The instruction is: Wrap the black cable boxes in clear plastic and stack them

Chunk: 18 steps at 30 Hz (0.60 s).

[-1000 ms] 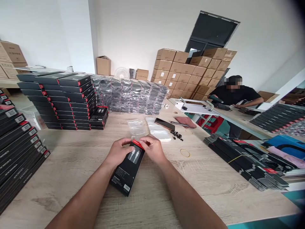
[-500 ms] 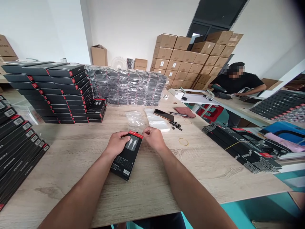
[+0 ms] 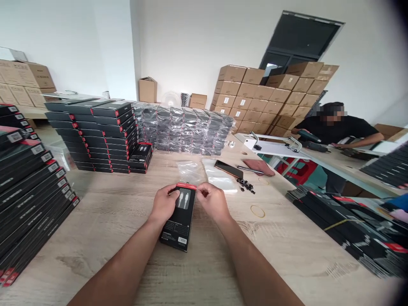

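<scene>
Both hands, left hand (image 3: 164, 204) and right hand (image 3: 213, 202), with fingers pinching the red-topped end of a black box (image 3: 180, 214) lying on the wooden surface (image 3: 111, 212).

Matt black cardboard on the box (image 3: 179, 214) (a glossy clear window up top); pale, matt wood-grain table (image 3: 105, 221); crinkly, shiny clear plastic bags (image 3: 219, 176); brown paper cartons (image 3: 255, 100), dull-finished.

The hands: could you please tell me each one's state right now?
Left hand: closed on the black box, at its left edge.
Right hand: curled at the box's top right corner; grip unclear.
</scene>
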Each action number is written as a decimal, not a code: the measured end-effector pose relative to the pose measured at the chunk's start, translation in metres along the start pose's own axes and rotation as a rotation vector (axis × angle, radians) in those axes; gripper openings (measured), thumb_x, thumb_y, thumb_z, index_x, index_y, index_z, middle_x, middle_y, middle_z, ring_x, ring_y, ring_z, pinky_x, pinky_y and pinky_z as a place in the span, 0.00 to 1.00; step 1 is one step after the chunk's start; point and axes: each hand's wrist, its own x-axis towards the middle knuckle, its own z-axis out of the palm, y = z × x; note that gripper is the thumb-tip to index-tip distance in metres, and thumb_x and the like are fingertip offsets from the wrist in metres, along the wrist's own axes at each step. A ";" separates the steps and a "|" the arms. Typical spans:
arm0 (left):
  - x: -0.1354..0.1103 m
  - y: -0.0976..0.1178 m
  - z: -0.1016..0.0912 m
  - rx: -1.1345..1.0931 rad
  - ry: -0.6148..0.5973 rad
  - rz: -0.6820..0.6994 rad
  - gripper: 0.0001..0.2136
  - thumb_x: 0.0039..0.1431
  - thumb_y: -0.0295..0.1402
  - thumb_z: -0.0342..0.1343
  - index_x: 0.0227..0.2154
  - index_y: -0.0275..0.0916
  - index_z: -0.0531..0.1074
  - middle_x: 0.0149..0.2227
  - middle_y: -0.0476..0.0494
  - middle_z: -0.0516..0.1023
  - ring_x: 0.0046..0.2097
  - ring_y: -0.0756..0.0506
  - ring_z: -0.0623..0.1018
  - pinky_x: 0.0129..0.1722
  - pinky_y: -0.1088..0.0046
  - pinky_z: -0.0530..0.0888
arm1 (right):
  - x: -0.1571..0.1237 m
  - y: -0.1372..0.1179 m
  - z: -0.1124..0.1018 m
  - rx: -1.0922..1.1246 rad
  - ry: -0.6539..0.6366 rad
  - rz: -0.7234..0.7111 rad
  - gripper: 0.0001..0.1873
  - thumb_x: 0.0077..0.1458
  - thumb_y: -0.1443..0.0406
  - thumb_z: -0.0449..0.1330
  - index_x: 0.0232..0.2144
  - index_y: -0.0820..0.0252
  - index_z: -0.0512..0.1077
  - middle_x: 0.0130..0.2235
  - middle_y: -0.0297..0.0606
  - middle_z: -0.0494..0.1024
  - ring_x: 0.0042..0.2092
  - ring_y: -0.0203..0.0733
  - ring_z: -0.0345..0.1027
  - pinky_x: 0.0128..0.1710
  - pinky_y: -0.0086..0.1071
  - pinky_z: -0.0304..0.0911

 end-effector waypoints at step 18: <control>-0.022 0.060 -0.019 -0.057 -0.216 0.240 0.13 0.46 0.34 0.63 0.36 0.37 0.74 0.38 0.44 0.79 0.38 0.46 0.77 0.42 0.70 0.73 | 0.005 -0.036 -0.037 0.715 -0.179 0.061 0.19 0.47 0.60 0.66 0.43 0.55 0.69 0.39 0.36 0.77 0.40 0.40 0.70 0.42 0.34 0.65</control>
